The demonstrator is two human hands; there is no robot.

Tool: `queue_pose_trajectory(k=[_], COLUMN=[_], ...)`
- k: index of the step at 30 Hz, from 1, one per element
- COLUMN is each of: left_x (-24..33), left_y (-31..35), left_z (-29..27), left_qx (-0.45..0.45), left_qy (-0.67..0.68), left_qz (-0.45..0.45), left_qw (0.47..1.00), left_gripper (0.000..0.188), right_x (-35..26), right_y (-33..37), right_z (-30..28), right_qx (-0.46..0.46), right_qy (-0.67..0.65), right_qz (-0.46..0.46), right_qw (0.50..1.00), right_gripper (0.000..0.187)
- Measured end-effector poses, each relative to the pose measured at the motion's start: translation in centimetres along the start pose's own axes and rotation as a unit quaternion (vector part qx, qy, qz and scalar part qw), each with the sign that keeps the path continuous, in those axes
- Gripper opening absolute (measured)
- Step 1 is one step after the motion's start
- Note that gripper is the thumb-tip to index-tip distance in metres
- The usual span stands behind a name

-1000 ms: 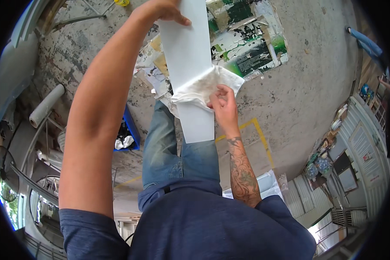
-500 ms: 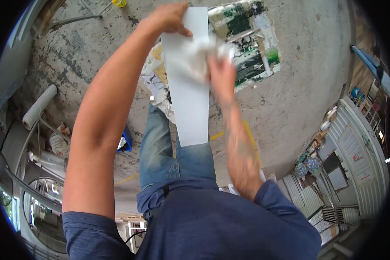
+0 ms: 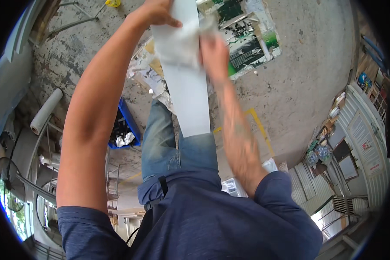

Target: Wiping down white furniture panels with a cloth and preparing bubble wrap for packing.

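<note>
Gripping the white panel (image 3: 187, 97) with your left hand (image 3: 158, 11), you now have the cloth (image 3: 177, 48), clutched in your right hand (image 3: 215, 55), on its far half, higher than before, its near half uncovered

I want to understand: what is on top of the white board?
Across the white board lies a blurred white cloth, held in the right hand. The left hand also touches the board. The surface the cloth covers cannot be seen.
</note>
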State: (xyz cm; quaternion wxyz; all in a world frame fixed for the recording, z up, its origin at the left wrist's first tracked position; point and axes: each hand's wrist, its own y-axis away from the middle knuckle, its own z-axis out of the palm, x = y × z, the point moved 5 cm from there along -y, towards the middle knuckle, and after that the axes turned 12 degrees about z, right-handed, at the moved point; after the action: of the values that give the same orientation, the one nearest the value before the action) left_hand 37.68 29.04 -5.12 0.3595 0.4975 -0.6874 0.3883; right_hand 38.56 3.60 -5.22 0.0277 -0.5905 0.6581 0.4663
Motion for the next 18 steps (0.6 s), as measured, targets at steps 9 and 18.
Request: queue_pose_trajectory(k=[9,18], left_x=[-0.4,-0.8], left_y=[-2.3,-2.2], left_z=[0.1,0.7], left_qx=[-0.153,-0.194], left_qy=[-0.086,-0.093], left_qz=[-0.274,-0.294], left_qw=[0.946,0.931], left_gripper=[0.086,0.095], right_x=[5.4,8.4], right_y=[8.3,9.6], right_z=[-1.6,-1.3], right_qx=[0.014,-0.059], right_qy=[-0.041,-0.054], right_qz=[0.061,0.114], right_qw=[0.997,0.990], right_gripper=[0.026,0.020])
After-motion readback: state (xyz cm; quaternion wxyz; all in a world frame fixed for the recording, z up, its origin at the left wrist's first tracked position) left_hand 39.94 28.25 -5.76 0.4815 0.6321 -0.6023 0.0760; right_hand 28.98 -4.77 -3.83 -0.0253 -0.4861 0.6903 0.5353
